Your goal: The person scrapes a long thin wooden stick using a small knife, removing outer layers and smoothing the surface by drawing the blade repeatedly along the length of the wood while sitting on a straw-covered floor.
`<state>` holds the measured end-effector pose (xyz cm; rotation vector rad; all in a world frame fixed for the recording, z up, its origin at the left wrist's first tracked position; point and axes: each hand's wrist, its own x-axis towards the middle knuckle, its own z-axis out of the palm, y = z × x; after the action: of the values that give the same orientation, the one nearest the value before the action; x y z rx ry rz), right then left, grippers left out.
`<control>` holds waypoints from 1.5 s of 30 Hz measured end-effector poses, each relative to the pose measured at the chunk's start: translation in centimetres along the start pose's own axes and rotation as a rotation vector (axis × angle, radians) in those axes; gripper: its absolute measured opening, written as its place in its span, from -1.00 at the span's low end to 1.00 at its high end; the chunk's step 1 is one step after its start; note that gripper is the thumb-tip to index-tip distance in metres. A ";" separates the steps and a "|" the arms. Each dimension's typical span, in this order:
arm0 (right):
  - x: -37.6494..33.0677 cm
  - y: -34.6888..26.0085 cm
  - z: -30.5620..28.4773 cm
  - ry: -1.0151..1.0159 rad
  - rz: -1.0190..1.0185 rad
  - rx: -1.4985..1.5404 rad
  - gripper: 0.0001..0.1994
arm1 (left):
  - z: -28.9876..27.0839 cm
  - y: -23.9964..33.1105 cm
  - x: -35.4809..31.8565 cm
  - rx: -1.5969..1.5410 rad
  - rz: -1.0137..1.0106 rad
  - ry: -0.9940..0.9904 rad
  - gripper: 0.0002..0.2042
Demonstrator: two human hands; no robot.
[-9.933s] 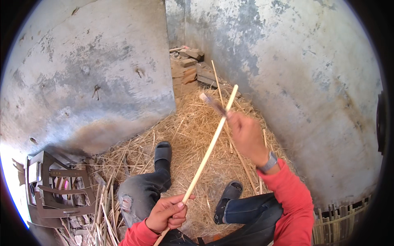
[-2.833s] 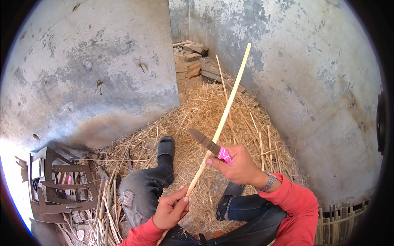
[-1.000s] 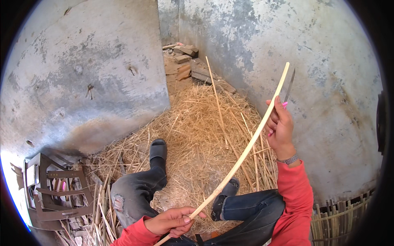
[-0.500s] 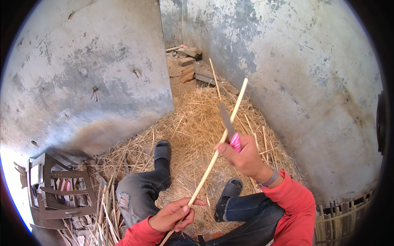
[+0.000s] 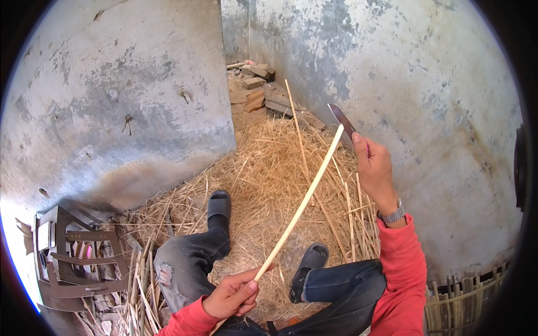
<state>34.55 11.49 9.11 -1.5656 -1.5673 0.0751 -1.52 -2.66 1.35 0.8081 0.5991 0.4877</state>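
If the right hand (image 5: 375, 169), closed round the knife (image 5: 339, 116), slips, the stick (image 5: 303, 204) pinched in the left hand (image 5: 231, 297) could split.

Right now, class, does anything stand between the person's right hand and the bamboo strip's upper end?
Yes, only the knife gripped in the right hand, which in this view lies between that hand and the tip of the bamboo strip. Whether knife and strip touch, I cannot tell.
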 end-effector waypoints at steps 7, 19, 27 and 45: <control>-0.5 0.1 -0.8 0.062 0.119 0.085 -0.46 | 0.3 0.4 -0.1 0.021 0.009 0.002 -0.45; -1.2 -1.6 0.1 0.004 0.000 0.038 -0.50 | 0.9 0.6 0.3 0.060 0.020 0.020 -0.47; -8.9 -6.0 5.6 -0.515 -0.261 0.074 -0.54 | -0.1 0.6 0.3 -0.029 0.052 0.148 -0.52; -3.9 -5.0 2.0 -0.153 -0.078 0.273 -0.60 | -1.0 1.4 -1.0 -0.248 -0.075 -0.044 -0.47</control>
<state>28.70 8.32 8.82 -1.3094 -1.6572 0.3585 -3.11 -1.90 2.23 0.5571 0.5150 0.4639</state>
